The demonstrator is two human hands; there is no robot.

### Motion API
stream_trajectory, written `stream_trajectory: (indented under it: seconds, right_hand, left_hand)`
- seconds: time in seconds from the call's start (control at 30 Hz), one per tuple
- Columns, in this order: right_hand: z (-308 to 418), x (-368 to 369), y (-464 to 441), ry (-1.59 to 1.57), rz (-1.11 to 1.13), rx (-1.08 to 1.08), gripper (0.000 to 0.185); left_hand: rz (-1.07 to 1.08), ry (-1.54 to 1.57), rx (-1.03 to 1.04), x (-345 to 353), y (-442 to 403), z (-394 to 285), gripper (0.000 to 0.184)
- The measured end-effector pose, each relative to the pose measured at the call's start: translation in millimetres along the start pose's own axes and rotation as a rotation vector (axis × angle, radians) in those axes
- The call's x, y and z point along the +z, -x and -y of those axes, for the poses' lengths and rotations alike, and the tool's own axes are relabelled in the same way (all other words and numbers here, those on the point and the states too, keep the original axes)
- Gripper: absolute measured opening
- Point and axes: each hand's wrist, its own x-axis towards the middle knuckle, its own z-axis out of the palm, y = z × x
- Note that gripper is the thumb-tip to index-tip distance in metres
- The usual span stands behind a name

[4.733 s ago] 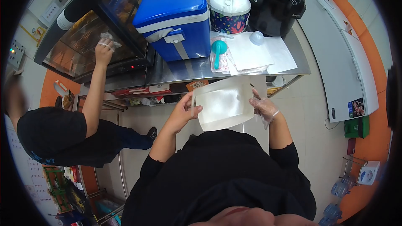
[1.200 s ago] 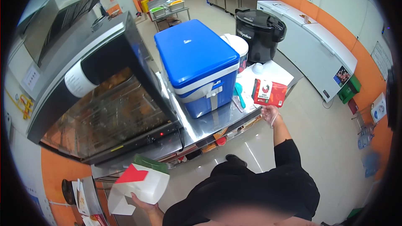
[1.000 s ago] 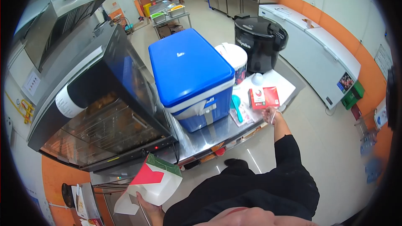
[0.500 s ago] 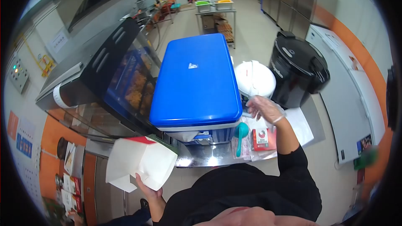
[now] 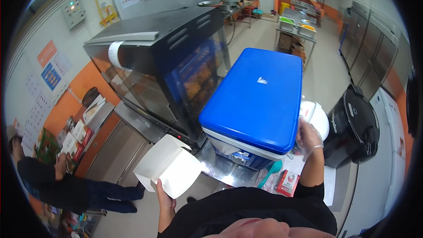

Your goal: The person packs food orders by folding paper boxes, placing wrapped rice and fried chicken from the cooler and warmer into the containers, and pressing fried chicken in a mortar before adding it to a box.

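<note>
My left hand (image 5: pixel 165 195) grips an open white cardboard food box (image 5: pixel 172 167) by its near edge, left of the cooler. A large blue cooler (image 5: pixel 253 159) stands in front of me, its blue lid (image 5: pixel 260 101) down on it. My right hand (image 5: pixel 309 137), in a clear plastic glove, has its bent fingers at the lid's right edge; the fingertips are partly hidden. Close beyond that hand is a white rounded appliance (image 5: pixel 315 117). Below it lie a teal ladle (image 5: pixel 270 174) and a small red-and-white box (image 5: pixel 288 182).
A glass-fronted warming cabinet (image 5: pixel 167 61) with browned food inside stands left of the cooler. A tall black lidded pot (image 5: pixel 352 128) is at the right. At the far left, a person in dark clothes (image 5: pixel 48 185) stands by a counter with boxes (image 5: pixel 75 139).
My view has turned left, bringing the person at the left into sight. My right hand has come from beside the white appliance to the cooler lid's edge. The food box stays in my left hand.
</note>
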Motion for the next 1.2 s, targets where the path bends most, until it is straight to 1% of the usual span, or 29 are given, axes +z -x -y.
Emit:
stream_trajectory:
  seconds: [0.07, 0.1, 0.13, 0.17, 0.2, 0.27, 0.3, 0.33, 0.37, 0.4, 0.43, 0.47, 0.53, 0.57, 0.6, 0.67, 0.77, 0.8, 0.87, 0.9, 0.93, 0.97, 1.03, 1.07, 1.1, 1.13, 1.17, 1.2]
  right_hand:
    - [25, 23, 4, -0.312, 0.062, -0.162, 0.037]
    - [48, 37, 9, -0.342, 0.279, -0.321, 0.032]
    - [58, 50, 1, -0.397, 0.281, -0.398, 0.032]
    - [80, 73, 0, -0.428, 0.287, -0.417, 0.031]
    - [111, 110, 7, -0.458, 0.127, -0.459, 0.027]
    - [137, 137, -30, -0.207, 0.123, -0.677, 0.029]
    - [160, 152, -25, -0.050, 0.172, -0.688, 0.034]
    - [176, 173, -29, 0.073, 0.129, -0.807, 0.038]
    - [187, 189, -34, 0.168, 0.151, -0.913, 0.047]
    - [199, 199, -54, 0.488, 0.043, -1.062, 0.061]
    - [211, 212, -55, 0.615, 0.040, -1.005, 0.071]
    - [217, 228, -53, 0.728, -0.089, -1.097, 0.060]
    - [224, 255, -62, 0.935, -0.179, -1.258, 0.054]
    - [227, 264, -66, 0.934, -0.174, -1.255, 0.054]
    - [230, 271, -71, 1.088, -0.100, -1.355, 0.051]
    - [232, 282, -85, 1.245, -0.012, -1.450, 0.051]
    - [224, 285, -112, 1.271, -0.013, -1.405, 0.049]
    - [220, 272, -120, 1.266, 0.016, -1.523, 0.048]
    - [230, 246, -110, 1.309, 0.328, -1.225, 0.049]
    - [239, 233, -89, 1.311, 0.577, -0.789, 0.051]
    - [229, 228, -89, 1.313, 0.548, -0.531, 0.055]
    - [220, 221, -112, 1.439, 0.725, -0.272, 0.050]
    - [180, 210, -162, 1.547, 0.750, 0.057, 0.045]
    - [150, 198, -202, 1.533, 0.735, 0.142, 0.047]
    - [121, 185, -239, 1.510, 0.737, 0.162, 0.054]
    - [91, 185, -269, 1.655, 0.596, 0.372, 0.064]
    - [56, 171, -310, 1.701, 0.610, 0.412, 0.068]
    - [45, 164, -308, 1.709, 0.609, 0.411, 0.069]
  left_hand:
    - [-0.010, 0.020, 0.020, -2, -4, 1, 0.057]
    - [-0.002, 0.022, 0.027, -4, -5, 0, 0.055]
    - [-0.016, 0.018, 0.030, -4, -5, -3, 0.055]
    - [-0.014, 0.009, 0.014, -1, -5, -6, 0.054]
    - [-0.011, -0.004, -0.007, 2, -4, -10, 0.053]
    - [-0.026, -0.024, 0.006, 14, 4, -21, 0.053]
    - [-0.023, -0.034, 0.024, 19, 8, -26, 0.055]
    - [-0.021, -0.043, 0.042, 21, 11, -30, 0.057]
    - [-0.025, -0.051, 0.042, 20, 14, -32, 0.057]
    - [-0.018, -0.041, 0.049, 18, 18, -35, 0.060]
    - [-0.010, -0.029, 0.055, 15, 20, -36, 0.062]
    - [-0.015, -0.036, 0.055, 10, 21, -35, 0.062]
    - [-0.019, -0.043, 0.063, -3, 23, -34, 0.066]
    - [-0.024, -0.045, 0.062, -3, 25, -35, 0.066]
    - [-0.056, -0.056, 0.069, -1, 30, -37, 0.067]
    - [-0.094, -0.065, 0.071, -1, 35, -39, 0.068]
    - [-0.097, -0.049, 0.032, -3, 37, -40, 0.070]
    - [-0.119, -0.066, 0.026, -2, 39, -39, 0.071]
    - [-0.139, -0.074, 0.011, -5, 36, -36, 0.072]
    - [-0.143, -0.065, -0.027, -11, 35, -32, 0.073]
    - [-0.148, -0.056, -0.065, -14, 33, -29, 0.074]
    - [-0.149, -0.046, -0.073, -12, 32, -27, 0.074]
    - [-0.141, -0.040, -0.117, -6, 32, -29, 0.075]
    - [-0.142, -0.041, -0.123, -6, 30, -29, 0.075]
    - [-0.133, -0.033, -0.132, -5, 28, -28, 0.075]
    - [-0.126, -0.024, -0.139, -4, 27, -28, 0.075]
    - [-0.130, -0.020, -0.138, -2, 26, -28, 0.075]
    - [-0.104, -0.011, -0.147, 0, 25, -29, 0.075]
